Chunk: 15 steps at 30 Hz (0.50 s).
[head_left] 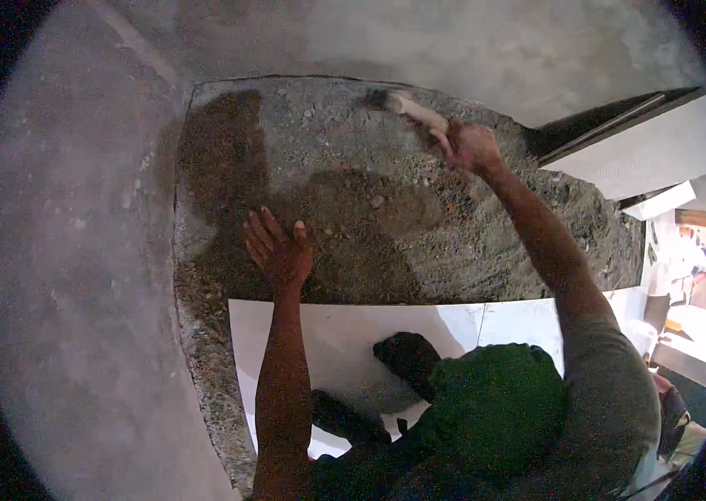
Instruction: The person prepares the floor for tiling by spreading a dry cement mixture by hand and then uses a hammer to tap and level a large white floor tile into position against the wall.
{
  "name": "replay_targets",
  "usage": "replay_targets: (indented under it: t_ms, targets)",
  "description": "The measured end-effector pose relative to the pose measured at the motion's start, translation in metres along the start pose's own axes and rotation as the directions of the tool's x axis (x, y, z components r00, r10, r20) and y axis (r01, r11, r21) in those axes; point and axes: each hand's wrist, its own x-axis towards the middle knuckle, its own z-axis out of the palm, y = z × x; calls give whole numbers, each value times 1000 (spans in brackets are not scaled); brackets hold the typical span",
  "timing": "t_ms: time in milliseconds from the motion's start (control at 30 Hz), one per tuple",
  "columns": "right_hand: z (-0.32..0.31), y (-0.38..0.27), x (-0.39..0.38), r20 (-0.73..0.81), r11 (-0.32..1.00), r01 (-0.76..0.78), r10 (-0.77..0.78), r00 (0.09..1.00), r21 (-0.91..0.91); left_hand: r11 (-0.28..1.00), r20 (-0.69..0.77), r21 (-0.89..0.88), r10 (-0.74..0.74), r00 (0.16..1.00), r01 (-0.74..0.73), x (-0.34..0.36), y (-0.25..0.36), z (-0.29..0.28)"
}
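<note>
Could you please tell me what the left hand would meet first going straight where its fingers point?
Likely the gravelly bed ahead of the left hand; the hand's height is unclear.

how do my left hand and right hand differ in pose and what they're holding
The left hand is open with fingers spread, while the right hand is closed around a pale-handled tool.
The left hand shows nothing in its grasp; the right hand's tool has a dark, blurred end.
The left hand is nearer the white tiles; the right hand reaches farther out.
Both are bare and over the gravelly bed.
</note>
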Motion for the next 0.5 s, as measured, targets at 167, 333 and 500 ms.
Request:
replay_targets:
  t_ms: [167, 333, 500]
  targets:
    - [-6, -5, -35, 116, 990, -64, 49, 992, 130, 999, -22, 39, 29, 999, -28, -14, -7, 5]
    - [-14, 13, -35, -56, 987, -130, 136, 989, 90, 992, -238, 85, 116, 964, -99, -2, -17, 8]
    - [-2, 19, -19, 280, 981, -189, 170, 945, 41, 991, -127, -64, 113, 986, -121, -1, -4, 1]
